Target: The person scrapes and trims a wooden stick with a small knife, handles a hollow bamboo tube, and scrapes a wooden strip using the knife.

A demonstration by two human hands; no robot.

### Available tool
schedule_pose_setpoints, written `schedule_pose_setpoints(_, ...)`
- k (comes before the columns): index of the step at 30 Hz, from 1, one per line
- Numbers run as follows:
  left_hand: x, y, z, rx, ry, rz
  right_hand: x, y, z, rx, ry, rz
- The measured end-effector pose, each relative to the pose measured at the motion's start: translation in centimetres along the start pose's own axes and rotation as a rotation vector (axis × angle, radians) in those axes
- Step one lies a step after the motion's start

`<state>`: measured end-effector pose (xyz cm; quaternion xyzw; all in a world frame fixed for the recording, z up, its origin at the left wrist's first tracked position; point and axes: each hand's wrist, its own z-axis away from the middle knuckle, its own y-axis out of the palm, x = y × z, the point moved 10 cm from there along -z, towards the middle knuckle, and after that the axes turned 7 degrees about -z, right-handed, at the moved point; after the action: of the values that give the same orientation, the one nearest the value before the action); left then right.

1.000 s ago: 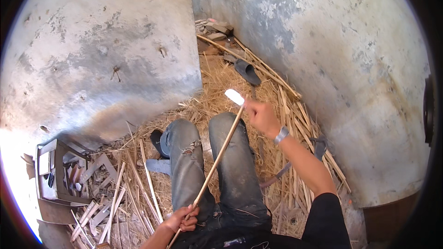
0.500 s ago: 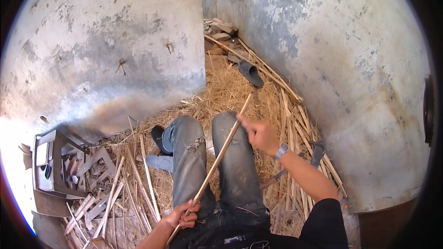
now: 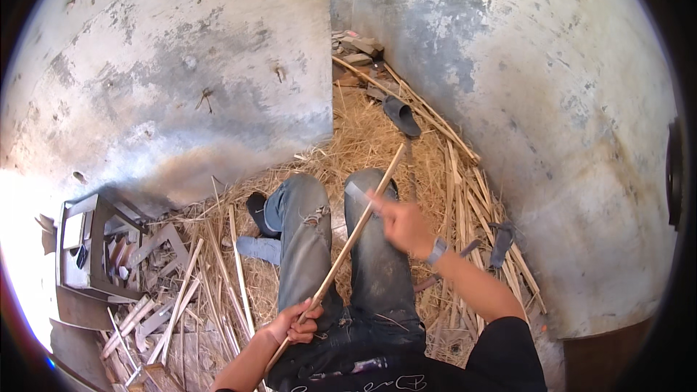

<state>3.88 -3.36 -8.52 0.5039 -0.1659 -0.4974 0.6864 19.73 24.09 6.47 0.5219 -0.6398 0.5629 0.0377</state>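
Note:
I sit on straw with both legs [image 3: 305,247] stretched out in worn jeans. A long thin wooden stick [image 3: 377,189] slants across my lap from lower left to upper right. My left hand [image 3: 294,323] grips its lower end near my waist. My right hand [image 3: 403,225], with a watch on the wrist, is closed around a flat grey blade [image 3: 357,194] pressed against the stick about midway along it. The stick's tip reaches past my right knee.
Rough concrete walls [image 3: 218,80] close in ahead and to the right. Split wooden strips [image 3: 465,181] lie along the right wall, with more at lower left [image 3: 181,297]. A dark sandal [image 3: 401,116] lies ahead, a metal frame box [image 3: 87,247] stands at left, and a dark tool [image 3: 501,241] rests at right.
My right hand has slid with the blade down the stick, from near its far tip to about its middle. The left hand has stayed put on the lower end.

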Motion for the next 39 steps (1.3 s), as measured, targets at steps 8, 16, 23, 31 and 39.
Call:
schedule_pose_setpoints(8,-1.3,1.8,-0.2,0.038,0.060,-0.030,8.0,2.9,6.7,0.087,-0.070,-0.285)
schedule_pose_setpoints(16,-5.7,4.0,-2.8,-0.296,0.241,-0.611,9.1,4.6,11.6,0.028,-0.016,-0.335)
schedule_pose_setpoints(23,-6.9,4.8,-2.1,-0.370,0.365,-0.840,2.5,-2.0,8.8,-0.238,0.255,-0.297)
schedule_pose_setpoints(31,-9.7,5.8,-2.0,-0.544,0.431,-1.223,-5.0,-5.7,2.6,-0.325,0.224,-0.152)
schedule_pose_setpoints(39,-12.7,6.0,-5.1,-0.467,0.427,-1.257,-9.6,-8.4,-1.9,-0.504,0.150,-0.030)
